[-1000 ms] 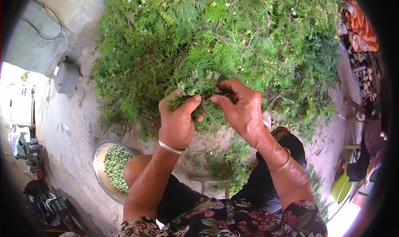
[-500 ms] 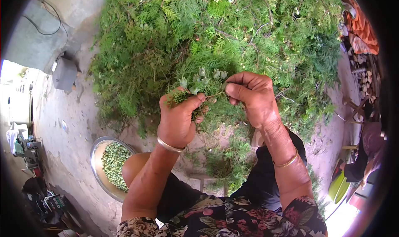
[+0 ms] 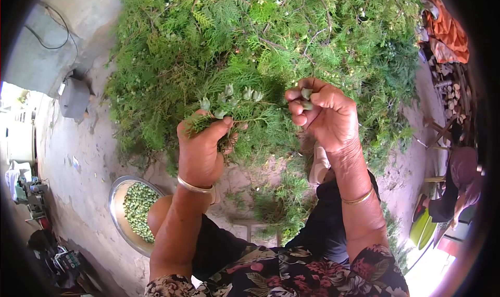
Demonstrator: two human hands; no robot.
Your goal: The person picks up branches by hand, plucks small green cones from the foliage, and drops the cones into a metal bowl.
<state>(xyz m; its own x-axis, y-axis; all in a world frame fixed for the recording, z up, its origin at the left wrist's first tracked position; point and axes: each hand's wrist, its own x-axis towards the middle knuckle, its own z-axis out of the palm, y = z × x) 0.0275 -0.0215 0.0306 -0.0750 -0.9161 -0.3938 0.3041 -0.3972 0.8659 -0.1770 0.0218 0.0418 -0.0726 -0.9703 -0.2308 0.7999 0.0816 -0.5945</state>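
My left hand point(image 3: 202, 148) pinches a leafy green sprig point(image 3: 255, 115) between thumb and fingers. Several pale green cones point(image 3: 229, 93) stand up along the sprig's top. To the right, apart from the sprig, my right hand point(image 3: 328, 112) is curled around loose green cones point(image 3: 306, 94), at least two of which show between thumb and fingers. Both hands are in front of a large heap of cut evergreen branches point(image 3: 208, 42). By my left knee, a metal basin point(image 3: 115, 206) holds many picked green cones point(image 3: 139, 206).
Small fallen sprigs point(image 3: 284, 198) lie on the concrete floor between my feet. A grey container point(image 3: 74, 98) stands at the left wall. On the right are stacked firewood point(image 3: 452, 91), an orange cloth point(image 3: 449, 34) and part of another person point(image 3: 461, 182). Machinery point(image 3: 31, 193) sits at far left.
My right hand has drawn away from the sprig to the right and turned, now showing cones in its fingers. My left hand, still gripping the sprig, sits slightly further left.
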